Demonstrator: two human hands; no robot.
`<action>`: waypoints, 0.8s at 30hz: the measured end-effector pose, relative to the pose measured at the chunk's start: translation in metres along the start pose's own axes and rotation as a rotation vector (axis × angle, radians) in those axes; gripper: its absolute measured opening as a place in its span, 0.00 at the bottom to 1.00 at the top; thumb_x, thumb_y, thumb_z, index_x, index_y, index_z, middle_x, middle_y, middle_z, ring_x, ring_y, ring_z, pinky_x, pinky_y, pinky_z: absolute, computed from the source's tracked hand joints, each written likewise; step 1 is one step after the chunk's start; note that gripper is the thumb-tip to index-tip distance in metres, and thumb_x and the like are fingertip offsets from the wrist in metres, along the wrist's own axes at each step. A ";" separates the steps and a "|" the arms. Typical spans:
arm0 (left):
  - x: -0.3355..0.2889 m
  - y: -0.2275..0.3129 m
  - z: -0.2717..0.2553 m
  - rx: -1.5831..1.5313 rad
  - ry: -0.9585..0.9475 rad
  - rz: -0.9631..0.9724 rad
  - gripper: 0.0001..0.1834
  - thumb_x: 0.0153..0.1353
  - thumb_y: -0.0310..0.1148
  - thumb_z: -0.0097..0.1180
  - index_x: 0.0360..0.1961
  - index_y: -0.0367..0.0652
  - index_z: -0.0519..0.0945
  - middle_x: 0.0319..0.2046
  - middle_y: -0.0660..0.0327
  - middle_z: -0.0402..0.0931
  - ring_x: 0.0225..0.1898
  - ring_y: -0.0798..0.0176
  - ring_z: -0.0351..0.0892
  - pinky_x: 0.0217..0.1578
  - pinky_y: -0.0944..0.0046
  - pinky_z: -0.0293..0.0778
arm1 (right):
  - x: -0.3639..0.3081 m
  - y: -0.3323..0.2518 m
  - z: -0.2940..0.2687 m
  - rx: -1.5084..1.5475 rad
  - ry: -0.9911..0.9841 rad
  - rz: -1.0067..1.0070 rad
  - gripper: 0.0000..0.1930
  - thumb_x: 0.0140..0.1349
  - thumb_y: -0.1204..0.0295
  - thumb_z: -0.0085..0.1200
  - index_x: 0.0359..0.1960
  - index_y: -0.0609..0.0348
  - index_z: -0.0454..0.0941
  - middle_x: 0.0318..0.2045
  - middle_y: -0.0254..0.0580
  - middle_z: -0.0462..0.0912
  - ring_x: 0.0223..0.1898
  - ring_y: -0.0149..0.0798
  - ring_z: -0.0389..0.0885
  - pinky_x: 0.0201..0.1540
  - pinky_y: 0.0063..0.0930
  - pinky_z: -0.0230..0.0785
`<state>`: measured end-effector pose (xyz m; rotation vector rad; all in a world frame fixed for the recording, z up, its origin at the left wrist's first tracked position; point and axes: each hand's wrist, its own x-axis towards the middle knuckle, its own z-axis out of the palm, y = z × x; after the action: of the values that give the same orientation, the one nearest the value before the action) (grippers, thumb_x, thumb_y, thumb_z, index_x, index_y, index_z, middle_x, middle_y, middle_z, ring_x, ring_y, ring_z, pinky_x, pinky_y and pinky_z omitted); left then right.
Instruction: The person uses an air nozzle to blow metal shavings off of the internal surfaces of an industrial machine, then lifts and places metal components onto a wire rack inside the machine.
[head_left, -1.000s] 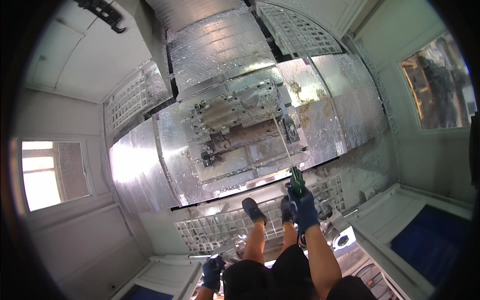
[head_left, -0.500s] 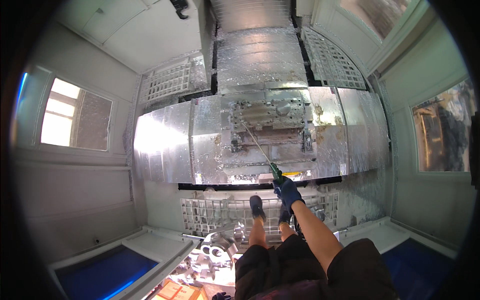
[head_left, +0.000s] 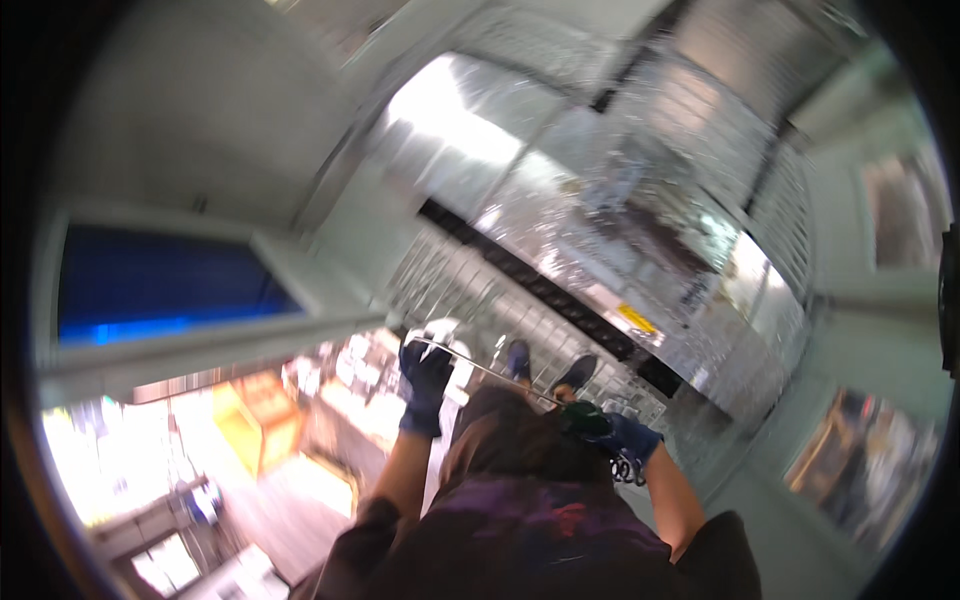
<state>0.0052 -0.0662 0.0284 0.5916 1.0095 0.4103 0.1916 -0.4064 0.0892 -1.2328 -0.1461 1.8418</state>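
Observation:
My right hand (head_left: 618, 436), in a dark blue glove, is closed around a green air blow gun (head_left: 585, 420) with a long thin metal nozzle. A black coiled hose (head_left: 628, 468) hangs beside that hand. The nozzle runs up and left across my front to my left hand (head_left: 427, 378), also gloved in dark blue. Its fingers are at the nozzle's far end, but blur hides whether they grip it. Beyond lies the metal machine bed with a blurred fixture block (head_left: 660, 225) on it.
My shoes (head_left: 572, 375) stand on a white grating (head_left: 450, 285) before the bed's black edge strip (head_left: 530, 282). Pale enclosure walls rise on both sides. A door with a blue window (head_left: 165, 285) stands at left. Beyond it are an orange box (head_left: 255, 425) and shiny metal parts.
My view has swung left, and the bed now slants. The blow gun has drawn back from the fixture toward my body, its nozzle now crosswise. My left hand has risen to the nozzle's end.

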 end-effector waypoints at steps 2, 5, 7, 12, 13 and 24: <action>-0.014 0.040 0.027 -0.264 0.149 -0.026 0.31 0.63 0.60 0.40 0.54 0.48 0.73 0.44 0.52 0.79 0.47 0.50 0.78 0.46 0.52 0.74 | 0.003 0.022 0.019 0.001 -0.102 -0.267 0.22 0.64 0.70 0.53 0.60 0.59 0.70 0.55 0.39 0.76 0.54 0.31 0.73 0.57 0.24 0.64; -0.006 0.044 -0.058 -0.120 0.089 0.314 0.31 0.61 0.55 0.49 0.53 0.38 0.71 0.48 0.50 0.75 0.50 0.49 0.75 0.54 0.50 0.70 | 0.005 0.012 0.041 -0.295 -0.080 -0.146 0.25 0.60 0.73 0.57 0.60 0.60 0.69 0.56 0.40 0.75 0.57 0.32 0.71 0.59 0.25 0.62; -0.008 0.043 -0.107 -0.192 0.096 0.405 0.26 0.62 0.50 0.51 0.51 0.38 0.73 0.47 0.51 0.76 0.50 0.51 0.75 0.54 0.51 0.70 | 0.005 0.003 0.047 -0.314 -0.144 -0.177 0.26 0.58 0.75 0.58 0.60 0.61 0.69 0.56 0.40 0.75 0.56 0.31 0.71 0.59 0.26 0.62; -0.059 0.066 -0.181 -0.103 0.168 0.465 0.20 0.67 0.41 0.42 0.51 0.39 0.73 0.49 0.51 0.76 0.54 0.52 0.73 0.54 0.51 0.68 | -0.008 -0.042 0.060 -0.363 -0.107 0.030 0.23 0.57 0.74 0.60 0.57 0.57 0.73 0.49 0.35 0.80 0.47 0.26 0.77 0.47 0.24 0.71; -0.076 0.069 -0.190 0.108 0.138 0.489 0.19 0.68 0.40 0.41 0.52 0.39 0.73 0.49 0.52 0.77 0.53 0.54 0.75 0.51 0.55 0.70 | -0.010 -0.040 0.056 -0.379 -0.112 0.095 0.23 0.56 0.73 0.60 0.56 0.56 0.74 0.45 0.34 0.81 0.42 0.25 0.78 0.43 0.24 0.72; -0.168 0.059 -0.156 -0.344 0.121 0.086 0.33 0.67 0.58 0.29 0.61 0.44 0.66 0.60 0.57 0.69 0.56 0.50 0.70 0.55 0.47 0.63 | 0.000 0.019 -0.006 -0.812 -0.209 0.340 0.28 0.56 0.70 0.61 0.60 0.53 0.70 0.35 0.30 0.82 0.25 0.20 0.75 0.23 0.17 0.67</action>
<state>-0.2144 -0.0754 0.1145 0.3032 1.0019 0.6868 0.1845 -0.4199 0.0759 -1.6670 -0.9227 2.3029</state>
